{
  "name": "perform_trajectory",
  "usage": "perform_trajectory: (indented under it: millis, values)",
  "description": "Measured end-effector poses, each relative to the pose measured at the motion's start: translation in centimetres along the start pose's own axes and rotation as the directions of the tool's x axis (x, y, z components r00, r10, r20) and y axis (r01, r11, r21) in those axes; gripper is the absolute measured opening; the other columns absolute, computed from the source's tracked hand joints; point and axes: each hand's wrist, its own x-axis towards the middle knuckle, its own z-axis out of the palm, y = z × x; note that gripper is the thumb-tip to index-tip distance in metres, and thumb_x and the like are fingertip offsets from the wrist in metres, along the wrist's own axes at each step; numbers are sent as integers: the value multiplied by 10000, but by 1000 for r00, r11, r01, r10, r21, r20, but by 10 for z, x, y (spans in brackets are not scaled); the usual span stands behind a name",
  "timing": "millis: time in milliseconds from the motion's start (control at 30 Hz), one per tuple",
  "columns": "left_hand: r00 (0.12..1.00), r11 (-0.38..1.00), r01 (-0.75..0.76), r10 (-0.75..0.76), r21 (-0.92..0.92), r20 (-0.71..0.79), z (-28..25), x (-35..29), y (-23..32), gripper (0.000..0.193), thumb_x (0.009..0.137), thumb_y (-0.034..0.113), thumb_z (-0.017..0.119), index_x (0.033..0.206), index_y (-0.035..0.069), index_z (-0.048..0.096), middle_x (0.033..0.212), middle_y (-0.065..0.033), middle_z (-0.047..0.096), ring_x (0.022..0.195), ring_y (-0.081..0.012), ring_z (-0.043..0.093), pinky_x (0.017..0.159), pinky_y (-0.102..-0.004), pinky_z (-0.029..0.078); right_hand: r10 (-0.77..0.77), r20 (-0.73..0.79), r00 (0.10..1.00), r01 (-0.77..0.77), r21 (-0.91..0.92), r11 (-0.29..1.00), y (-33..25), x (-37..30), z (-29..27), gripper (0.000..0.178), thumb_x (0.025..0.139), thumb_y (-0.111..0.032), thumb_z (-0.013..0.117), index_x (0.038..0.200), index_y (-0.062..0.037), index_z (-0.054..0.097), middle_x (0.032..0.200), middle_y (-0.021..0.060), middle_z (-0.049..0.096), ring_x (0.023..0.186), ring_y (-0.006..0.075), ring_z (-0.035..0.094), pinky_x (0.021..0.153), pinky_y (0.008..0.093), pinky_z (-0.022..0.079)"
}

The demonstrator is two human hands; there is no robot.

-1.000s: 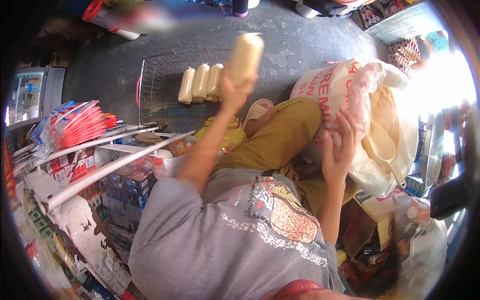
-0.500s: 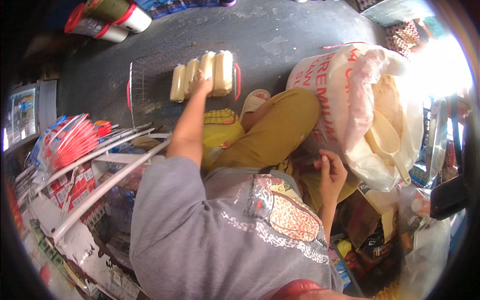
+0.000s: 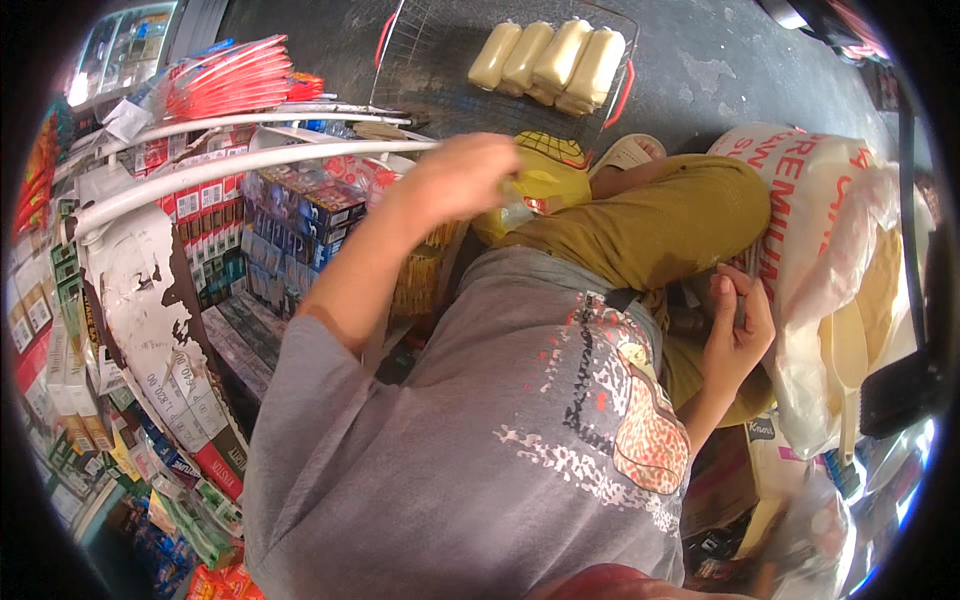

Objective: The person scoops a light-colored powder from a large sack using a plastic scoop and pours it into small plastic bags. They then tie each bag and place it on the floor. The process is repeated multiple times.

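My left hand is blurred by motion, held above the near end of the white shelf rail and beside a yellow plastic bag. Its fingers are smeared, so any grip cannot be told. My right hand rests by my lap, fingers curled and thumb bent in; whatever they hold, if anything, is hidden. Ahead, several packed clear bags of pale contents lie side by side in a wire basket with red handles. At my right stands an opened white sack of tan granules with a cream scoop.
To my left, a curved white rail borders a shelf with several small boxes. Red plastic packs lie beyond it. An opened carton sits below my right arm. A sandal shows on the dark floor.
My left hand has pulled back from the packed bags in the basket toward my body and the yellow bag. My view has swung left; my right hand stays near my lap.
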Motion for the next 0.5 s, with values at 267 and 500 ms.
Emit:
perform_trajectory:
  millis: [267,500]
  values:
    - [915,922,328,-365,207,171,-28,-21,-25,144,671,160,737,733,42,682,747,-146,659,782,-303,648,691,-395,486,77,-106,991,-68,87,994,12,-15,-7,83,867,1,575,907,47,631,771,86,603,732,130,566,691,244,441]
    - [968,971,205,-219,123,119,-22,-17,-29,146,765,137,652,847,23,691,829,-145,641,829,-310,616,734,-379,475,109,-25,994,-106,99,989,14,-24,-2,90,862,-11,584,925,38,625,800,93,607,737,138,562,696,241,435]
